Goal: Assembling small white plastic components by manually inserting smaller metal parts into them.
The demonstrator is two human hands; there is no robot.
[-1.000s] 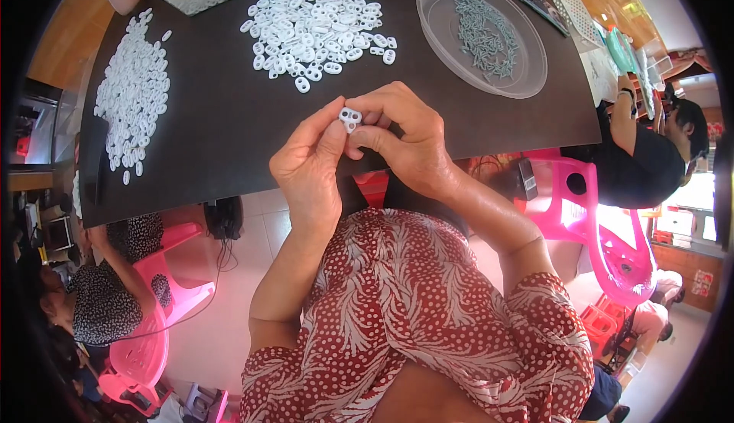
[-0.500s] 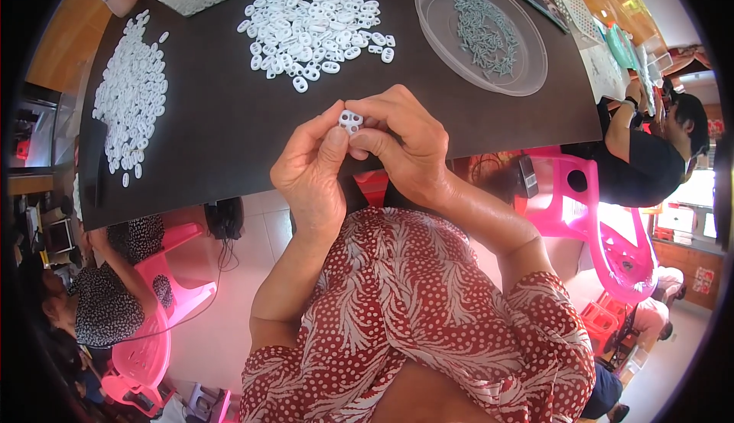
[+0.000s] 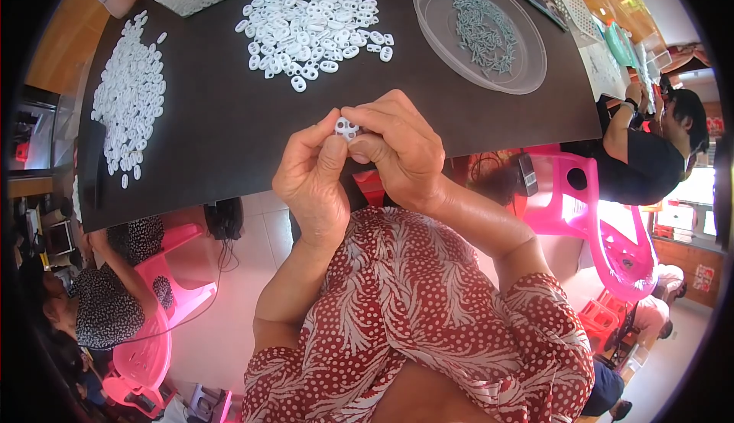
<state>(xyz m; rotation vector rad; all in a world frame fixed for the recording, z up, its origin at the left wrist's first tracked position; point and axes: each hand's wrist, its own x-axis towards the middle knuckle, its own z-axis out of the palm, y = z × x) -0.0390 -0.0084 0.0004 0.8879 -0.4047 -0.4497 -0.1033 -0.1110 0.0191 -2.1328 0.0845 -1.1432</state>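
My left hand (image 3: 312, 182) and my right hand (image 3: 404, 149) meet over the table's near edge, their thumbs and fingertips pinching small white plastic pieces with holes (image 3: 346, 128) between them. The fingers partly cover these pieces, so I cannot tell how they fit together. Beyond my hands spreads a loose heap of white oval two-hole pieces (image 3: 306, 34). A round clear plastic tray (image 3: 425, 44) to its right carries a heap of small grey-green pin-like parts (image 3: 485, 37).
Another pile of white oval pieces (image 3: 131, 94) covers the left of the dark table (image 3: 206, 132). Clear bins (image 3: 183, 2) of white pieces stand at the back. A seated person (image 3: 650, 140) is at the right, another (image 3: 111, 300) at the left, with pink plastic chairs (image 3: 589, 216).
The joined hands have shifted slightly left. The held pieces have turned a little between the fingertips, and both hands keep their pinch.
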